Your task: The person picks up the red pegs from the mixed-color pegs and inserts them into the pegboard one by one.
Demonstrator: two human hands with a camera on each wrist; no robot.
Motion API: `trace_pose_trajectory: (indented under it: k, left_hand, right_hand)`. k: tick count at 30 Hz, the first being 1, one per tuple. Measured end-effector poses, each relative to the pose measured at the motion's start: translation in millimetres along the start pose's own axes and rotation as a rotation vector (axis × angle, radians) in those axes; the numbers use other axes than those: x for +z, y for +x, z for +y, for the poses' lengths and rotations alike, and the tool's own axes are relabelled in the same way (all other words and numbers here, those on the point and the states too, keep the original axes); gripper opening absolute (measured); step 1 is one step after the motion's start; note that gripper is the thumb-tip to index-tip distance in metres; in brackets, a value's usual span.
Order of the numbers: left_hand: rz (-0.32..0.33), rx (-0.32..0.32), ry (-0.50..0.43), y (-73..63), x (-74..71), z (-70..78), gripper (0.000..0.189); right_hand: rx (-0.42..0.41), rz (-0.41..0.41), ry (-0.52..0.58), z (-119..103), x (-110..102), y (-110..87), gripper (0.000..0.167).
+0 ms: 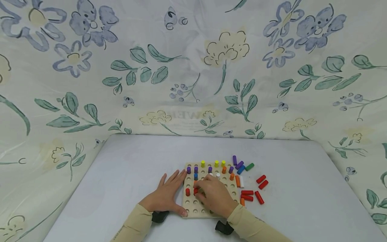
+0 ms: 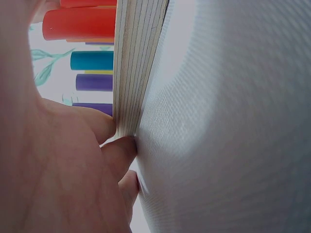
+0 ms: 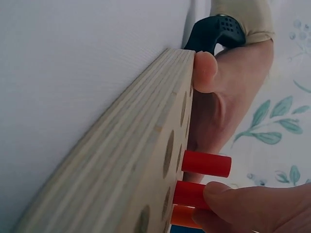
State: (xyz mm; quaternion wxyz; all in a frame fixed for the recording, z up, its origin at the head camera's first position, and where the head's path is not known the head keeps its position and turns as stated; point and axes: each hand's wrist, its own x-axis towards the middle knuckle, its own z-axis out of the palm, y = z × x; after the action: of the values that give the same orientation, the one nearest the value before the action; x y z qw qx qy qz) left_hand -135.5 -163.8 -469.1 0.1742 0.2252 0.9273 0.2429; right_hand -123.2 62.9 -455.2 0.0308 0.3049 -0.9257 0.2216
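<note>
A wooden pegboard (image 1: pixel 208 215) with rows of round holes lies flat on the table. My left hand (image 1: pixel 165 195) rests spread along its left side, fingers at the far end and thumb at the near corner; the left wrist view has fingertips against the layered edge. My right hand (image 1: pixel 218 196) is over the board and pinches a red peg (image 3: pixel 190 194) standing in a hole, with the thumb on its end. Beside that peg stand another red peg (image 3: pixel 206 163) and an orange peg (image 3: pixel 182 217), which the fingers partly cover. Purple pegs (image 1: pixel 188 170) and yellow pegs (image 1: pixel 216 163) stand in the far rows.
Right of the board lie several loose red pegs (image 1: pixel 259 197), with orange (image 1: pixel 237 181) and white (image 1: pixel 242 182) ones against its edge. Purple, blue and green pegs (image 1: pixel 249 166) lie at its far right corner. A floral cloth (image 1: pixel 193 84) hangs behind the white table (image 1: pixel 136 151).
</note>
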Motion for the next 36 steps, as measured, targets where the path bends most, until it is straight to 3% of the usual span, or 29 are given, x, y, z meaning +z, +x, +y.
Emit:
trace_pose_trajectory:
  k: [14, 24, 36]
  left_hand:
    - [0.002, -0.005, 0.006, -0.4, 0.7, -0.1, 0.136]
    - [0.001, -0.012, 0.003, 0.3, 1.2, -1.2, 0.138]
    - [-0.007, -0.024, 0.006, 2.7, 1.6, -1.0, 0.137]
  right_hand:
    - [0.124, -0.044, -0.002, 1.1, -12.9, -2.1, 0.023]
    - [0.163, -0.041, 0.011, 4.3, -24.9, -6.8, 0.025]
    - [0.16, 0.052, 0.023, 12.9, -36.6, -17.0, 0.022]
